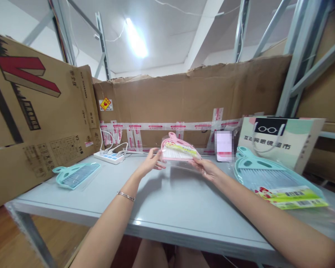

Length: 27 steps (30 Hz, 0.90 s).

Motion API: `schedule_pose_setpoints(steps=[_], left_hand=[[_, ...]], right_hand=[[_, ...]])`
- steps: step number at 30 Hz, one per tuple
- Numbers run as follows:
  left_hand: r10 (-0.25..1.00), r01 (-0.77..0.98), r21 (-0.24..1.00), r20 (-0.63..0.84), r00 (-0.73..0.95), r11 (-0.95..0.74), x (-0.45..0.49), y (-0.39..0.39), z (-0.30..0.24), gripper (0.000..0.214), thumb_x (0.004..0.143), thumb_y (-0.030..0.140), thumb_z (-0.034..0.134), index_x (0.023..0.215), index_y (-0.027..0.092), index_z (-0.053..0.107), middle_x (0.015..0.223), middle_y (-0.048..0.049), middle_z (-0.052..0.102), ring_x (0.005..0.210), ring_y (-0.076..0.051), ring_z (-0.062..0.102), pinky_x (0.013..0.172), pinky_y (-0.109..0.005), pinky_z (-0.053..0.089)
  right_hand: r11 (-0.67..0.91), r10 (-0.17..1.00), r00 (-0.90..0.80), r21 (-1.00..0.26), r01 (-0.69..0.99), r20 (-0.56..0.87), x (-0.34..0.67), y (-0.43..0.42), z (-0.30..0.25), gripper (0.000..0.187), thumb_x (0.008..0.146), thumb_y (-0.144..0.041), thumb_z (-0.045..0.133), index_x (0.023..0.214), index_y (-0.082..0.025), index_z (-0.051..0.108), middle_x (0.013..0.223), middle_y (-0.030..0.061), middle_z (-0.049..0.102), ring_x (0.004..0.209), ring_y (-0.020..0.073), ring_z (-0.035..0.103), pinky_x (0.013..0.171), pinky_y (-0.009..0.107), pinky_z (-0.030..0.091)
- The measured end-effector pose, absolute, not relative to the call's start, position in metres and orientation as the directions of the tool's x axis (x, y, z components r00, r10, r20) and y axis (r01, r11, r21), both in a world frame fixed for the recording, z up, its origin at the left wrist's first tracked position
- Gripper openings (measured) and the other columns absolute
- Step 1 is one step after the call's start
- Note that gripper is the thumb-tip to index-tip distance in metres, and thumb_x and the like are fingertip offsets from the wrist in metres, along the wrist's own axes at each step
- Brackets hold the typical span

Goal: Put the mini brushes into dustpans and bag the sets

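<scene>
A pink dustpan-and-brush set (180, 149) in clear plastic, with a yellow-green label across it, is held up above the table near the back. My right hand (208, 167) pinches its lower right corner, thumb on the near side. At the left edge of the pack is my left hand (153, 163), its fingers apart; whether they touch the plastic I cannot tell. On the left of the table lies a small light-blue dustpan-and-brush set (77, 175). A larger light-blue dustpan-and-brush set (270, 175) with a label lies at the right, beyond my right forearm.
A grey table (181, 208) spans the view. A white power strip (108, 157) with cables sits at the back left. A phone (224, 146) stands upright before a cardboard wall (167, 96). A paper bag (304, 137) is at right, a large box (44, 111) at left.
</scene>
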<state>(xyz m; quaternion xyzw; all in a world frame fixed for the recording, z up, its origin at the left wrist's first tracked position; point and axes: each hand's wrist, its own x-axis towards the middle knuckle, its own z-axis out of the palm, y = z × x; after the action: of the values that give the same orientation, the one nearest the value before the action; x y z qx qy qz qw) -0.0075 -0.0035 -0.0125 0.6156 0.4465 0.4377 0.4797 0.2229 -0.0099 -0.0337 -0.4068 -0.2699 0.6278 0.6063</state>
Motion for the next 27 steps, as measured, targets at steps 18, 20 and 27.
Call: schedule_pose_setpoints(steps=[18,20,27], left_hand=[[0.755,0.123,0.747,0.654,0.036,-0.653,-0.004,0.002,-0.021,0.021,0.072,0.020,0.059,0.092,0.016,0.065,0.103,-0.0076,0.065,0.108,-0.022,0.053,0.097,-0.034,0.036],[0.724,0.042,0.724,0.682,0.106,-0.688,-0.005,0.001,-0.020,0.036,0.071,0.014,0.056,0.106,0.018,0.059,0.120,-0.0070,0.057,0.118,-0.021,0.046,0.100,-0.032,0.033],[0.834,-0.154,0.869,0.494,0.246,-0.470,-0.009,0.003,-0.024,0.081,0.060,0.016,0.066,0.129,0.026,0.024,0.111,-0.0049,0.056,0.093,-0.019,0.057,0.078,-0.030,0.046]], right_hand=[[0.160,0.939,-0.267,-0.962,-0.220,0.218,0.220,-0.018,-0.043,0.106,0.057,-0.024,0.078,0.140,-0.028,0.012,0.111,0.0086,0.064,0.090,0.0222,0.065,0.080,0.040,0.053],[0.272,0.945,-0.153,-0.955,-0.117,0.288,0.217,-0.012,-0.051,0.111,0.054,-0.024,0.079,0.140,-0.026,0.008,0.109,0.0092,0.064,0.088,0.0217,0.065,0.076,0.039,0.054],[0.382,0.897,-0.232,-0.924,-0.022,0.377,0.222,0.001,-0.060,0.062,0.064,-0.030,0.068,0.117,-0.022,0.038,0.099,0.0059,0.064,0.074,0.0176,0.063,0.069,0.038,0.055]])
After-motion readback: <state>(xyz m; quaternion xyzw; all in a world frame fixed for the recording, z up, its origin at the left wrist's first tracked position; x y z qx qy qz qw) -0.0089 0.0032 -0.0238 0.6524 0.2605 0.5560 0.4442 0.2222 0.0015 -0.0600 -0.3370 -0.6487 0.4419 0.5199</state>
